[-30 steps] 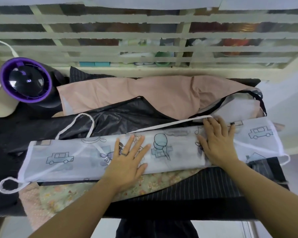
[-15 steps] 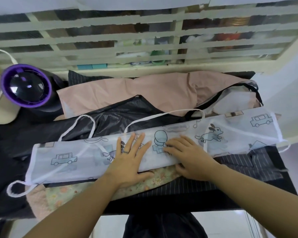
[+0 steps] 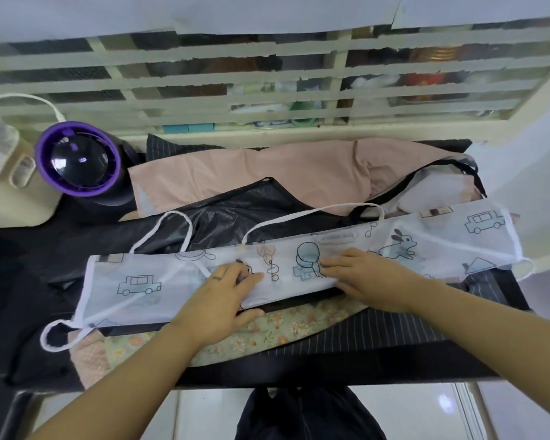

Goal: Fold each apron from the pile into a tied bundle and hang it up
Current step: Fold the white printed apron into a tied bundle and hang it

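Note:
A white apron (image 3: 140, 281) printed with cars and a rabbit lies folded into a long strip across the pile, with its white ties (image 3: 172, 230) looping off the far edge and the left end. My left hand (image 3: 223, 296) sits at the strip's middle, fingers on top and thumb under the near edge, pinching it. Just to its right, my right hand (image 3: 372, 281) lies on the strip with fingers stretched left across the cloth. Under the strip are a black apron (image 3: 235, 211), a pink apron (image 3: 267, 173), a floral apron (image 3: 299, 325) and a pinstriped apron (image 3: 394, 331).
A purple-rimmed fan (image 3: 77, 157) and a cream appliance (image 3: 10, 185) stand at the back left. A slatted cream grille (image 3: 267, 90) closes off the far side. A dark cloth (image 3: 308, 414) hangs below the black table's front edge (image 3: 331, 376).
My right hand slid left along the strip from its right part to the middle. My left hand turned from flat on the cloth to pinching the near edge. The tie loop slackened.

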